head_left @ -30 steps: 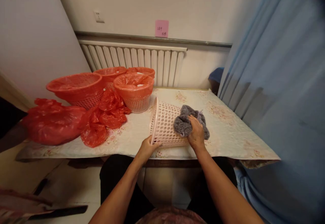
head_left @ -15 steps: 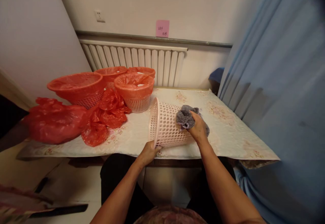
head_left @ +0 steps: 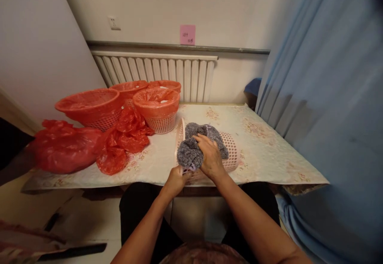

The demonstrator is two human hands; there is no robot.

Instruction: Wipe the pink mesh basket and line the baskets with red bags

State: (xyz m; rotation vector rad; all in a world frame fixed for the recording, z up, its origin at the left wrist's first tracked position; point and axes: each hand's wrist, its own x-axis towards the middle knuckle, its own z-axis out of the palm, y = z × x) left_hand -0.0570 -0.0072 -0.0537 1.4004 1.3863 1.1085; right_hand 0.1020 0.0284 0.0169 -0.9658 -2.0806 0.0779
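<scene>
A pale pink perforated plastic basket (head_left: 232,152) lies on its side near the table's front edge, its wide mouth facing left. My left hand (head_left: 176,180) grips the near part of its rim, thumb up, the other fingers partly hidden. A grey fluffy cloth (head_left: 191,152) is bunched over the basket's side, close to the rim. On top of it, my right hand (head_left: 211,155) presses the cloth against the holes with its fingers curved over the fabric. Much of the basket's wall is covered by cloth and hand.
Several baskets lined with red bags (head_left: 155,110) stand at the table's back left. Loose red plastic bags (head_left: 122,144) and a fuller red bag (head_left: 67,146) lie before them. A blue curtain (head_left: 323,96) hangs on the right; a radiator (head_left: 194,76) is behind the table (head_left: 269,164).
My right hand has slid the cloth left along the basket, from near its base toward the rim. My left hand keeps its place at the rim.
</scene>
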